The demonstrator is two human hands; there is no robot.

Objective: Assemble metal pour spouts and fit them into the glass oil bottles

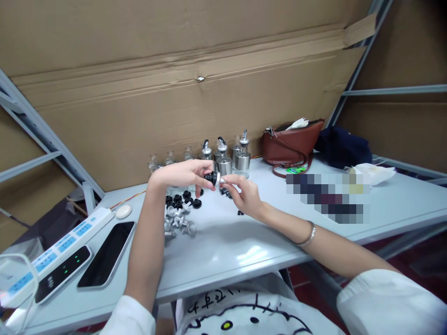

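Observation:
Above the middle of the table my left hand (195, 173) grips the black ribbed stopper end of a bottle pourer (215, 178). My right hand (242, 190) pinches the silver spout end of the same pourer. Below my left hand lie several loose black stoppers (179, 200) in a pile. Nearer to me is a heap of silver spout pieces (179, 221). Small black parts (225, 191) lie under my right hand, partly hidden by it. Behind the hands stand bottles with steel sleeves (224, 166), some fitted with pourers, and clear glass bottles (170, 158) partly covered by my left hand.
At left lie a power strip (66, 244), a black-screened phone (106, 255), a small device with green lights (63, 273) and a round white object (123, 212). A brown handbag (291, 144) and dark cloth (344, 146) sit at the back right. Cardboard (139, 116) walls the rear.

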